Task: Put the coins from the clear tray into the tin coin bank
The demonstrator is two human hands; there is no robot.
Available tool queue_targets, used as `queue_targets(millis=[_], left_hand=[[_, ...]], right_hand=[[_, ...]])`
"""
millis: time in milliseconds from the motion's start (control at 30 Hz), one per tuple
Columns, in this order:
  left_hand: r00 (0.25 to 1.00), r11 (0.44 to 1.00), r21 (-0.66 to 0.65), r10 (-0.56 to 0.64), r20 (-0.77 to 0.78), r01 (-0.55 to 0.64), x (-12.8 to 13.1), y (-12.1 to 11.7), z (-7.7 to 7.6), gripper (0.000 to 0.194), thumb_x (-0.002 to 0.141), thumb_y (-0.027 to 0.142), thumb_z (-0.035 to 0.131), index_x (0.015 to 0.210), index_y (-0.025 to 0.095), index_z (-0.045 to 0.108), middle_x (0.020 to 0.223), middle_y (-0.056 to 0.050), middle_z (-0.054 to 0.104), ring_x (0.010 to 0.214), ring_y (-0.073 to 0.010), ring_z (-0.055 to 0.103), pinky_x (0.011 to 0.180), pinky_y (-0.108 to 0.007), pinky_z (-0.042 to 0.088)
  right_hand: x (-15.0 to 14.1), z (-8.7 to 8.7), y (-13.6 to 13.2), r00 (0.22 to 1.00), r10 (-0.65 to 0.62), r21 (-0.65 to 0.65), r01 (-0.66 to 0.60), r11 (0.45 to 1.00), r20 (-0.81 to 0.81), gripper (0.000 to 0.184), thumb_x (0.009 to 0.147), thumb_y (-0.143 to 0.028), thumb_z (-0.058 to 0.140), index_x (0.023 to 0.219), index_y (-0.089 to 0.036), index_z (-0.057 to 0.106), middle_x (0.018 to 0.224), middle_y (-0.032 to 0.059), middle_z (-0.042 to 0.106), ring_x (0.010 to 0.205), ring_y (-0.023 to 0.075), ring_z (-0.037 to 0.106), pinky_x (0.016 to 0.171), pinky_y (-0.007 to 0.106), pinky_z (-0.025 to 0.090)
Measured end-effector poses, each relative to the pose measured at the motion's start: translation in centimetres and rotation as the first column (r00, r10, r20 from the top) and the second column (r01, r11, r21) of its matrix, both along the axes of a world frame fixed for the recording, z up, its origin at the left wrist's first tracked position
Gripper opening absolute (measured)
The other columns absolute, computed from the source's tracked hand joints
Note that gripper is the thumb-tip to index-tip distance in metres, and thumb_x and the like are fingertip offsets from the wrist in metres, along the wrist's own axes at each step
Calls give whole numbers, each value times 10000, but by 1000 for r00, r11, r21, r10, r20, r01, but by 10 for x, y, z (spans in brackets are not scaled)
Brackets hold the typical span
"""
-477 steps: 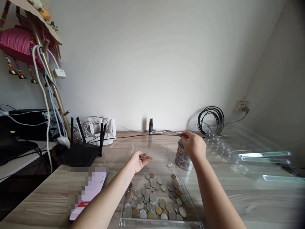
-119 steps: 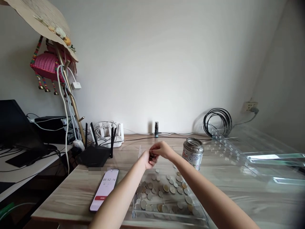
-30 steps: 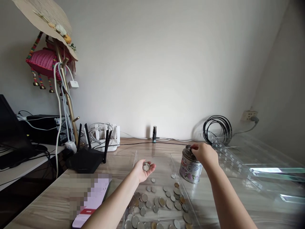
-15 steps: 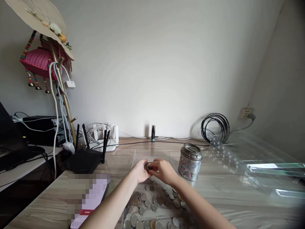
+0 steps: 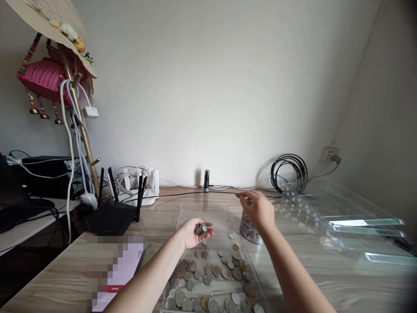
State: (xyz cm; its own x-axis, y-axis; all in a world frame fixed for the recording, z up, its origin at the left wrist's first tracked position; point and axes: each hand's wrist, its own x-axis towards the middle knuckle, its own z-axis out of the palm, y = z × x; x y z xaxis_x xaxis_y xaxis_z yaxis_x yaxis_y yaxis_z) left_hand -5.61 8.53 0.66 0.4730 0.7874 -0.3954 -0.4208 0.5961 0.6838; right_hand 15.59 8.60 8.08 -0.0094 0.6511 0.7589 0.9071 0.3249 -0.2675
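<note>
A small stack of silver coins (image 5: 201, 228) rests in the cupped palm above the clear tray. A patterned metal tin (image 5: 249, 229) stands upright just right of the tray, its top hidden.

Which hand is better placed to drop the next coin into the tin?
Right. The right hand hangs just above the tin with a coin pinched in its fingers. The left hand is cupped over the clear tray, holding spare coins.
</note>
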Motion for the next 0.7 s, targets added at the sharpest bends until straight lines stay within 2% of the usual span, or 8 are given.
queue_targets(millis=[67, 167, 300, 400, 467, 600, 667, 700], left_hand=[[1000, 1000, 25, -13, 8, 12, 0, 0, -1, 211, 739, 138, 360, 865, 34, 494, 735, -155, 606, 719, -173, 599, 580, -205, 471], [999, 998, 60, 3, -32, -1, 1, -1, 1, 210, 752, 125, 346, 869, 30, 493, 773, -160, 602, 707, -151, 595, 557, -181, 455], [986, 995, 98, 4, -165, 13, 3, -5, 7, 228, 777, 210, 386, 851, 47, 526, 663, -83, 587, 470, -51, 514, 377, -110, 330], [978, 987, 132, -68, -197, 95, 2, -8, 10, 284, 778, 300, 400, 844, 68, 549, 598, -46, 551, 381, -13, 397, 317, -107, 195], [976, 977, 154, -121, -180, 149, 1, -7, 9, 307, 778, 333, 393, 851, 81, 553, 591, -38, 536, 360, -4, 335, 311, -114, 138], [977, 969, 150, -180, -112, 196, -2, -4, 6, 339, 776, 368, 375, 855, 89, 551, 542, -3, 473, 338, -2, 246, 308, -130, 66], [974, 967, 138, -205, -91, 216, -2, -2, 5, 356, 782, 376, 349, 849, 87, 546, 517, 8, 443, 327, -4, 220, 308, -138, 42], [973, 966, 133, -209, -95, 221, -2, -1, 4, 361, 786, 382, 332, 835, 93, 542, 510, 8, 440, 321, -5, 214, 310, -140, 34]], right_hand=[[24, 7, 4, 985, -172, 7, 172, 985, -4, 249, 717, -358, 394, 736, -228, 606, 786, 28, 598, 758, 165, 492, 564, 242, 329], [49, 11, 10, 949, -316, -149, 315, 937, 17, 250, 667, -378, 423, 694, -233, 625, 720, 43, 601, 695, 181, 501, 496, 252, 307], [58, 8, 15, 938, -344, -303, 340, 890, 42, 255, 627, -401, 446, 688, -250, 643, 684, 53, 595, 668, 192, 508, 471, 256, 299], [56, 6, 16, 946, -321, -280, 322, 904, 51, 256, 629, -397, 449, 699, -250, 646, 697, 57, 594, 730, 204, 504, 501, 261, 320], [51, 7, 15, 952, -299, -197, 305, 932, 60, 257, 643, -383, 446, 713, -234, 643, 732, 59, 594, 758, 207, 494, 539, 272, 338], [22, 6, 2, 987, -155, 43, 154, 987, 31, 263, 714, -333, 398, 785, -197, 612, 814, 62, 581, 800, 185, 481, 639, 272, 354], [-4, 0, -5, 996, 79, -54, -77, 996, 38, 256, 737, -333, 383, 775, -206, 602, 783, 44, 580, 737, 152, 496, 607, 243, 359], [-17, -5, -8, 975, 219, -150, -211, 966, 39, 252, 737, -347, 390, 777, -211, 599, 762, 33, 581, 687, 136, 500, 574, 229, 358]])
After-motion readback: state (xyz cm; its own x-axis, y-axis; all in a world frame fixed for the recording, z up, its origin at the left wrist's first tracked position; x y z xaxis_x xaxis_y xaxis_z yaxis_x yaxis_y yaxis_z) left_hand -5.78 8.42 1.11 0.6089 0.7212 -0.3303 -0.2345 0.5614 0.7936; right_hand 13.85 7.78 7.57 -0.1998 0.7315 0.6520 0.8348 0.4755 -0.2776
